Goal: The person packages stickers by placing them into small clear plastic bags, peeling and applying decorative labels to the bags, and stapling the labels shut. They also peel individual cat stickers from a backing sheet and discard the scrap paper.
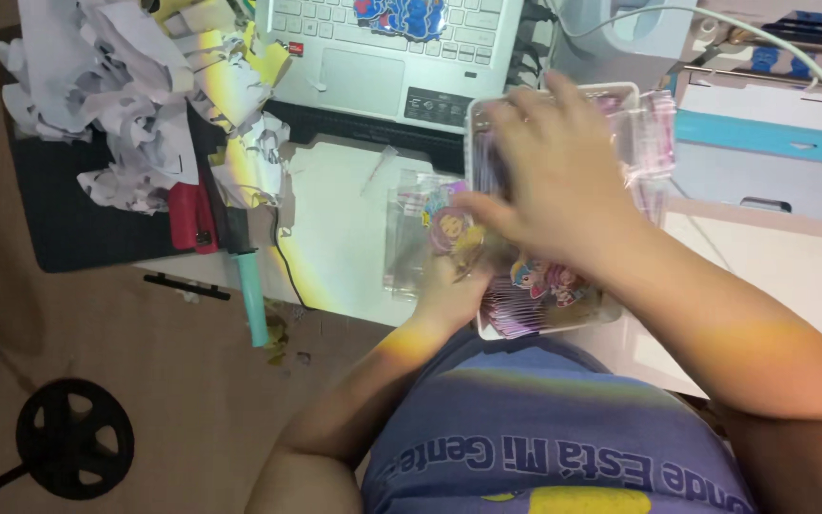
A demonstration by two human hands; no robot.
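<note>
White table (344,247) carries laptop (382,57), paper scraps (116,105) left of it, clear tray (487,114) below-right. Right hand (558,171) spread over tray, grip unclear. Left hand (449,295) pinches sticker (449,228) in clear sleeve, just left of tray.

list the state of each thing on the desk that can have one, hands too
laptop: lid open, keyboard showing
clear tray: open topped, packed with clear sleeved stickers
paper scraps: crumpled, heaped at the desk's far left
teal handled tool: lying flat, handle past the desk edge
clear sleeve: lying flat on the desk
right hand: palm down over the tray, fingers spread
left hand: pinching a round sticker
</note>
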